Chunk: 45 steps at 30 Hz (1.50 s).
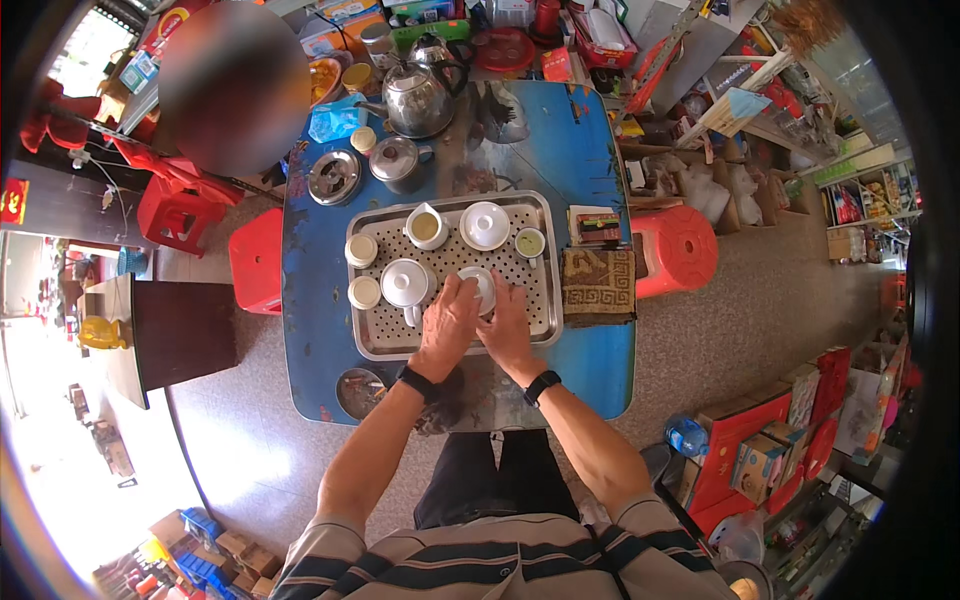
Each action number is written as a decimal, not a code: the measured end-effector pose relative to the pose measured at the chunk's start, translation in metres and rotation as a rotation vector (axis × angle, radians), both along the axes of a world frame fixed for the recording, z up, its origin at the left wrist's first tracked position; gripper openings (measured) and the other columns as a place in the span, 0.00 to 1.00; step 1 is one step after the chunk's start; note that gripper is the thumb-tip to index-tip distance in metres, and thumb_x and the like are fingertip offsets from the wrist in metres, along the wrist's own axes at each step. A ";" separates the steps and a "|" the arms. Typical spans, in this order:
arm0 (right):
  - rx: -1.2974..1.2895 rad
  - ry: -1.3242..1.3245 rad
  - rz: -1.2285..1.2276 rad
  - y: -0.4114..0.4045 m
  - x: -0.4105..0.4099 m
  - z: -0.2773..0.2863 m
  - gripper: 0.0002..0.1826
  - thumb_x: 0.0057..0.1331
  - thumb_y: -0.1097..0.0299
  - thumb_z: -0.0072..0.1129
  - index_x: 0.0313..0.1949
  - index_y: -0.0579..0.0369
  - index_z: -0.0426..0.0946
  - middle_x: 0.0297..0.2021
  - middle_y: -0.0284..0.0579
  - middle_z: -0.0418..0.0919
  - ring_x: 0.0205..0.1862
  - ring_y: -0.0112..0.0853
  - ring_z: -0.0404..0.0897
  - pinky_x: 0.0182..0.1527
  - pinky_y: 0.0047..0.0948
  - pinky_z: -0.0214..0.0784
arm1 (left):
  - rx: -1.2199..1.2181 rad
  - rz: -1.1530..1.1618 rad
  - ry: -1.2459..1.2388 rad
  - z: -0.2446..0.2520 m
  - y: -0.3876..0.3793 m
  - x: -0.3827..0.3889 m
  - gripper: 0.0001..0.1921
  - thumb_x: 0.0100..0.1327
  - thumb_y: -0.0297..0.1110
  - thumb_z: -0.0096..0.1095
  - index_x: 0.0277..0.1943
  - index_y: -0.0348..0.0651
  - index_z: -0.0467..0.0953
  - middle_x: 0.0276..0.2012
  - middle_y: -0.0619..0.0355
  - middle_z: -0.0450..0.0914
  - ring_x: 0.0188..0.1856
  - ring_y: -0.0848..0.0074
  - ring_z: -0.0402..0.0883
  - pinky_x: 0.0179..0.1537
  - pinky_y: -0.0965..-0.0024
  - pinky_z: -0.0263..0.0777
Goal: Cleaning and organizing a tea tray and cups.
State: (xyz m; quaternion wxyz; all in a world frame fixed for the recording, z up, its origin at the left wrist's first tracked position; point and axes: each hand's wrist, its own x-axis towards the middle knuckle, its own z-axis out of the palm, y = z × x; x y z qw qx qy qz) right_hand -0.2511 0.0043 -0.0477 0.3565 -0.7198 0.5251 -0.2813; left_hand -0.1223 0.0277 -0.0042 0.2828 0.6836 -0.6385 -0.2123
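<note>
My left hand (448,319) and my right hand (510,326) meet over a small white porcelain vessel (482,287) on the perforated steel tea tray (556,300). Fingers of both hands are at its rim from either side and hide part of it. Just left of my left hand stands a white lidded pot with a handle (406,282). Behind my hands are a white pitcher of yellowish tea (427,226), a lidded white bowl (484,226) and a small cup of pale green liquid (529,243). Two cream-coloured round pieces (361,250) line the tray's left side.
Right of the tray lies a folded brown patterned towel (598,289). An ashtray with cigarette butts (361,394) sits at the table's near left. A steel kettle (418,97) and metal pot (396,161) stand behind. Red plastic stools (679,247) flank the blue table (319,360).
</note>
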 end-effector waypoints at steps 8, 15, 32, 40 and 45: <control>0.015 0.011 -0.001 -0.006 0.003 0.002 0.39 0.64 0.62 0.67 0.71 0.59 0.60 0.46 0.57 0.68 0.42 0.49 0.73 0.44 0.43 0.72 | -0.060 0.037 -0.030 0.002 -0.005 -0.002 0.16 0.64 0.24 0.62 0.54 0.37 0.73 0.47 0.43 0.72 0.44 0.46 0.79 0.41 0.49 0.75; 0.338 -0.138 -0.095 -0.014 -0.037 0.003 0.32 0.67 0.69 0.60 0.68 0.63 0.61 0.47 0.55 0.75 0.46 0.44 0.80 0.46 0.41 0.74 | -0.083 0.069 -0.050 -0.005 -0.003 0.002 0.17 0.63 0.24 0.63 0.54 0.37 0.73 0.46 0.44 0.72 0.44 0.47 0.79 0.41 0.50 0.75; 0.017 0.008 -0.052 -0.058 -0.069 -0.004 0.11 0.68 0.63 0.62 0.42 0.57 0.80 0.29 0.52 0.83 0.32 0.47 0.84 0.34 0.43 0.73 | -0.059 0.085 -0.140 0.014 -0.038 -0.008 0.23 0.61 0.29 0.66 0.59 0.39 0.72 0.50 0.46 0.71 0.53 0.51 0.74 0.51 0.51 0.72; 0.009 -0.080 0.081 -0.037 -0.091 -0.001 0.11 0.69 0.67 0.61 0.47 0.58 0.78 0.36 0.53 0.83 0.34 0.45 0.83 0.38 0.41 0.75 | 0.016 0.028 -0.409 0.017 -0.097 -0.014 0.40 0.57 0.31 0.74 0.72 0.48 0.62 0.70 0.39 0.60 0.67 0.46 0.65 0.67 0.51 0.61; 0.067 -0.013 -0.090 -0.031 -0.114 0.002 0.12 0.71 0.66 0.58 0.48 0.60 0.76 0.35 0.57 0.81 0.33 0.48 0.82 0.38 0.42 0.74 | 0.061 0.009 -0.379 0.002 -0.104 -0.008 0.39 0.57 0.33 0.74 0.71 0.44 0.64 0.64 0.40 0.64 0.63 0.47 0.68 0.64 0.51 0.63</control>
